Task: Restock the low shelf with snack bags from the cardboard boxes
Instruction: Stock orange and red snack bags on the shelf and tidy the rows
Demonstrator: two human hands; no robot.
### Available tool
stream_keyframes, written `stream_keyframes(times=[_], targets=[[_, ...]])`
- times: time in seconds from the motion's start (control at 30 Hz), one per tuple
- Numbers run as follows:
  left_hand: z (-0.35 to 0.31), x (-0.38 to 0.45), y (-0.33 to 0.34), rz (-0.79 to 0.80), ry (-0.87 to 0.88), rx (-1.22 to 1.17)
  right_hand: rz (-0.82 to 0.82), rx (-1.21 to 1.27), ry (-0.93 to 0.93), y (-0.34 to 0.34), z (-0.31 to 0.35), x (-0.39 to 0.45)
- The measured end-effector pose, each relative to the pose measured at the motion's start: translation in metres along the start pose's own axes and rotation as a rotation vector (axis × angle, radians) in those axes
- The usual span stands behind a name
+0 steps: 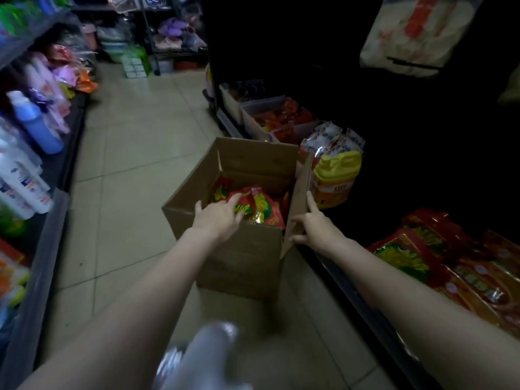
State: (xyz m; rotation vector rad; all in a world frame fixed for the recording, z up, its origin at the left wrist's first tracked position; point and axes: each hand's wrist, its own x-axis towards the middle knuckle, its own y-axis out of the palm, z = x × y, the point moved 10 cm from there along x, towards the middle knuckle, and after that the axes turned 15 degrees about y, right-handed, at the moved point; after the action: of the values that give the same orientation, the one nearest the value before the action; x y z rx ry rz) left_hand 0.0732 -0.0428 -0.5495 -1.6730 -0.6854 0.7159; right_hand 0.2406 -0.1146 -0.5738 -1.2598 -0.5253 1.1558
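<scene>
An open cardboard box [242, 257] stands on the tiled floor in the aisle, with red, green and yellow snack bags [260, 206] inside. My left hand [218, 218] reaches over the box's near edge, its fingers stretched onto the top bag. My right hand [312, 225] grips the box's right flap [299, 198], index finger extended along its edge. To the right, the low shelf [351, 294] carries matching red snack bags [439, 257] lying flat.
Yellow and white packs [334, 167] and bins of red packets [278, 119] sit further along the low shelf. A shelf of detergent bottles [33, 122] lines the left side. A blurred pale object [202, 358] is at the bottom centre. A white bag [416, 32] hangs top right.
</scene>
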Motion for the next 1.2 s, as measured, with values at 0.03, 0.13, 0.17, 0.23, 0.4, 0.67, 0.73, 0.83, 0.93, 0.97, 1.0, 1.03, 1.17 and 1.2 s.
stream_keyframes(times=[0.03, 0.13, 0.17, 0.23, 0.4, 0.67, 0.73, 0.83, 0.93, 0.97, 1.0, 1.03, 1.17, 1.2], targets=[[0.000, 0.020, 0.001, -0.002, 0.041, 0.000, 0.001, 0.068, 0.008, 0.004, -0.001, 0.009], [0.002, 0.084, 0.013, 0.029, 0.163, 0.090, -0.056, 0.182, -0.170, 0.003, 0.022, 0.040], [0.008, 0.101, 0.017, 0.055, 0.181, 0.101, -0.076, 0.188, -0.227, 0.000, 0.028, 0.050], [0.023, 0.123, 0.014, 0.044, 0.148, 0.037, -0.082, 0.197, -0.277, -0.006, 0.036, 0.064], [0.085, 0.105, 0.021, 0.015, -0.186, -0.349, -0.017, 0.319, -0.392, -0.010, 0.067, 0.058], [0.135, 0.096, -0.016, -0.204, -0.250, -0.308, -0.101, 0.351, -0.396, -0.051, 0.135, 0.144], [0.139, 0.109, -0.023, -0.224, -0.232, -0.265, -0.105, 0.318, -0.358, -0.054, 0.133, 0.181], [0.148, 0.123, -0.026, -0.208, -0.219, -0.231, -0.059, 0.239, -0.283, -0.060, 0.121, 0.225], [0.150, 0.139, -0.027, -0.167, -0.167, -0.179, -0.048, 0.158, -0.162, -0.078, 0.102, 0.258], [0.149, 0.144, -0.027, -0.151, -0.150, -0.179, -0.043, 0.124, -0.138, -0.083, 0.099, 0.263], [0.149, 0.147, -0.026, -0.121, -0.138, -0.178, -0.045, 0.084, -0.133, -0.088, 0.099, 0.265], [0.150, 0.148, -0.024, -0.085, -0.129, -0.170, -0.055, 0.055, -0.143, -0.093, 0.103, 0.265], [0.169, 0.144, -0.023, 0.046, -0.167, -0.162, -0.094, 0.058, -0.260, -0.097, 0.146, 0.235], [0.177, 0.141, -0.023, 0.061, -0.187, -0.173, -0.087, 0.023, -0.291, -0.089, 0.159, 0.224]])
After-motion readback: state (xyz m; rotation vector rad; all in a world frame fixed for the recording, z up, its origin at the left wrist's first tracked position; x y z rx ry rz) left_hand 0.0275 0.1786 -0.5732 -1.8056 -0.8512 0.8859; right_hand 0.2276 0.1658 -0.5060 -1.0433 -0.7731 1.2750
